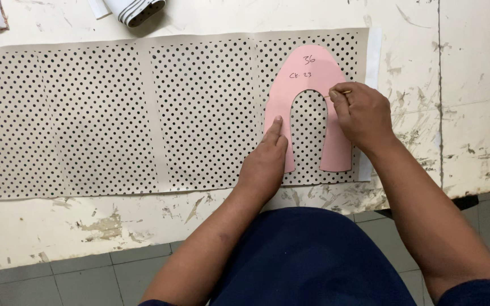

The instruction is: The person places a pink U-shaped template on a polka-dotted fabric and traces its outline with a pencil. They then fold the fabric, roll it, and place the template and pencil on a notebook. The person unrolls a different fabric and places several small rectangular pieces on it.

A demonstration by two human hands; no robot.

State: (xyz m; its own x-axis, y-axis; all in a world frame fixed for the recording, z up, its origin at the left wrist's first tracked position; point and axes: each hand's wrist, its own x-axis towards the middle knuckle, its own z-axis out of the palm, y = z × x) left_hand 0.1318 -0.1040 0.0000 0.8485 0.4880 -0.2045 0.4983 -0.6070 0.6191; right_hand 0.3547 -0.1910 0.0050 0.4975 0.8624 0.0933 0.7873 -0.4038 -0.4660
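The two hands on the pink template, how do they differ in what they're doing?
The left hand lies flat, its forefinger pressing the pink horseshoe-shaped template's left leg; the right hand is curled around a thin pencil-like tool. The left hand holds nothing, and the right hand's tool tip meets the template's inner curve. Both rest over the dotted sheet.

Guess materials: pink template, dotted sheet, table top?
Pink template: looks like thin card or stiff paper, matte, lies flat with clean-cut edges. Dotted sheet: likely thin synthetic leather or coated fabric, cream with black dots or perforations; cannot tell which. Table top: painted board, off-white, with chipped, scuffed paint.
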